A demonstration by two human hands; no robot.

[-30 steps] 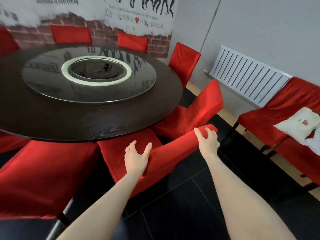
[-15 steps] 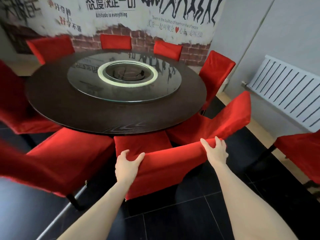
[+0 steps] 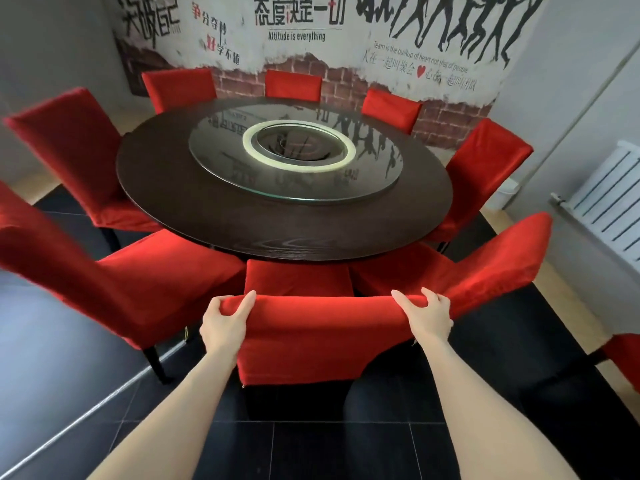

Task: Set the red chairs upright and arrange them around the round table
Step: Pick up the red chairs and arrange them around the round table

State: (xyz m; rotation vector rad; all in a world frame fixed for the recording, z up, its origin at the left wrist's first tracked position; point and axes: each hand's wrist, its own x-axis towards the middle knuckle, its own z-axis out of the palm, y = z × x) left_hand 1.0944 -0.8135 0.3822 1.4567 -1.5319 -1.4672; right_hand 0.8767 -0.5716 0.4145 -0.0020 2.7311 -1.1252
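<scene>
The near red chair (image 3: pixel 311 337) is gripped at both ends of its backrest top by the left hand (image 3: pixel 225 327) and the right hand (image 3: pixel 427 315), with fingers curled over the cloth. Its seat is tucked under the round bench (image 3: pixel 214 209) and closely flanked by a left chair (image 3: pixel 145 282) and a right chair (image 3: pixel 485 268). A radiator (image 3: pixel 609 199) is seen on the right. The backrest, slanted half a second earlier, is now level.
</scene>
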